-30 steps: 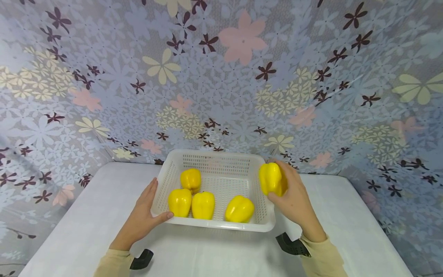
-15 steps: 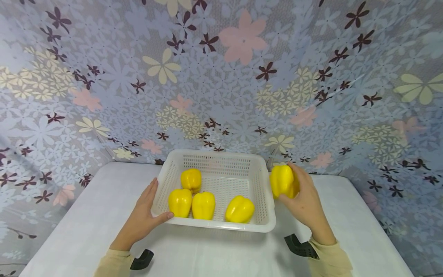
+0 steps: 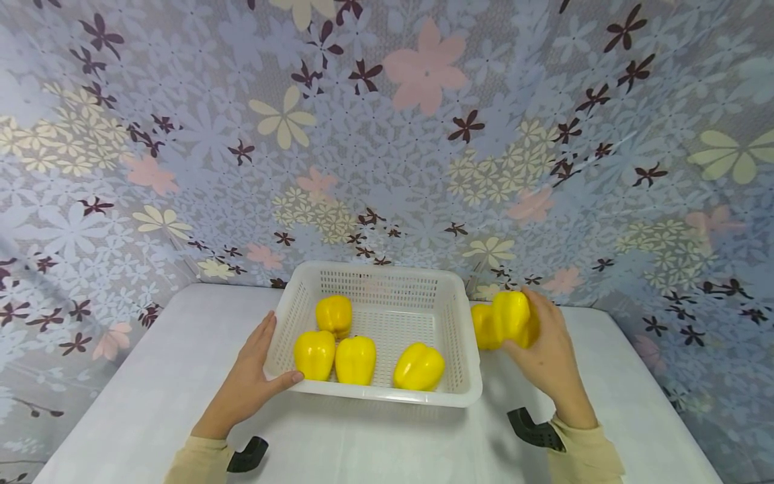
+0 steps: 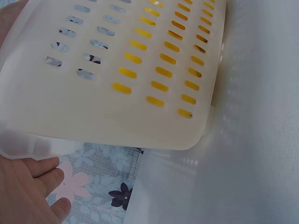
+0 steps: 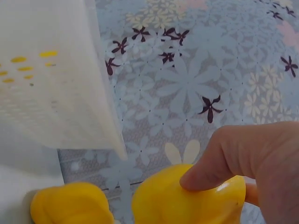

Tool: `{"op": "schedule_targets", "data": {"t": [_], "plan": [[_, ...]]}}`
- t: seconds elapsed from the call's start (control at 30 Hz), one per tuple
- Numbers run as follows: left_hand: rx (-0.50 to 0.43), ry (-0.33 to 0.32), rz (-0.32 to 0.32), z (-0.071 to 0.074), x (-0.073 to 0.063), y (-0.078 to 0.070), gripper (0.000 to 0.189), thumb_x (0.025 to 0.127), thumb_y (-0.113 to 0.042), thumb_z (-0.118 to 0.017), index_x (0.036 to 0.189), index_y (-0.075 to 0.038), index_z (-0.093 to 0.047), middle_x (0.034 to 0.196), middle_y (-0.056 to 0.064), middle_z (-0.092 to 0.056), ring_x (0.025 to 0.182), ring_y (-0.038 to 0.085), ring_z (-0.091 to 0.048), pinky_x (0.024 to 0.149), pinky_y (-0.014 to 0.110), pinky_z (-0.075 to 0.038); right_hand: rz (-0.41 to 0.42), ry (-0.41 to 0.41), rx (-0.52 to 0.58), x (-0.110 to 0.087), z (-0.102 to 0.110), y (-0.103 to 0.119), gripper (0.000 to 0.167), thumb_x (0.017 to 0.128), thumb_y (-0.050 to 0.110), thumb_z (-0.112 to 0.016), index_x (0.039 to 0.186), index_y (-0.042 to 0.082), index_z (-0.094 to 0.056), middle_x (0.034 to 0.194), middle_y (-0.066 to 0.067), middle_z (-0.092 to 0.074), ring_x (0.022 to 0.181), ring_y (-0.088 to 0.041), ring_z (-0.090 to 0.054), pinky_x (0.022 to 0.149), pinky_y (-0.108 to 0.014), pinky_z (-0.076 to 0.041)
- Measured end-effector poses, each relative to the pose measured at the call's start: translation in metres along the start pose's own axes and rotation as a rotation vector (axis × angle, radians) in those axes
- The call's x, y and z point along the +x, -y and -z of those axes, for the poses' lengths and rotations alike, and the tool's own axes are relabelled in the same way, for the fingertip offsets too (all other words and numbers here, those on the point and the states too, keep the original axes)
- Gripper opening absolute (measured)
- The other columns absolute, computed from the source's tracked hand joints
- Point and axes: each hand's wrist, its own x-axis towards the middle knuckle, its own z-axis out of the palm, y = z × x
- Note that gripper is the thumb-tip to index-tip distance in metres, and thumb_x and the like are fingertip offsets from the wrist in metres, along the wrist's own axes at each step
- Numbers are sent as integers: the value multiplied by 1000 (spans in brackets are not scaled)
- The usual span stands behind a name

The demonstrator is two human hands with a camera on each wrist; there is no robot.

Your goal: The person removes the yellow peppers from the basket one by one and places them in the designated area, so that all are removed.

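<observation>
Floral-printed grey-blue fabric (image 3: 423,168) stands behind a white-covered table (image 3: 375,444), which carries a white perforated plastic basket (image 3: 381,394). Four glossy yellow bell peppers (image 3: 355,359) lie inside it. Outside the basket's right wall, the right hand (image 3: 549,346) grips a lobed, glossy yellow bell pepper (image 3: 510,317) between thumb and fingers. Governing relation: the held pepper lies left of the right hand, with a second yellow bell pepper (image 3: 482,327) between it and the basket (the right wrist view shows a gap between the two peppers). Its long axis cannot be told. The left hand (image 3: 246,376), farther away, rests at the basket's near left corner, fingers extended.
</observation>
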Motion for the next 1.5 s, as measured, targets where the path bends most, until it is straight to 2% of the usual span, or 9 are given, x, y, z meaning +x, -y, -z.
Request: {"op": "schedule_targets", "data": {"t": [0.33,0.67,1.5], "plan": [[-2,3,4,0,0,0,110,83,-41,-79,158,4,-14,164,26,-13,147,52,-17,110,74,-21,-78,-5,-21,7,-1,-16,88,79,5,-73,157,5,-31,155,-31,-30,127,-55,-40,92,-73,-39],[-1,2,6,-1,0,0,109,83,-42,-79,159,4,-15,165,25,-12,147,52,-17,110,74,-20,-101,-33,-24,11,-2,-34,88,77,3,-76,155,5,-34,157,-33,-26,130,-59,-36,93,-78,-36],[-15,-3,10,-3,-2,1,109,83,-43,-79,159,3,-15,165,25,-13,147,51,-17,111,74,-20,-171,41,-45,12,-25,-79,89,80,5,-74,156,0,-29,158,-36,-19,137,-61,-26,104,-77,-28]]}}
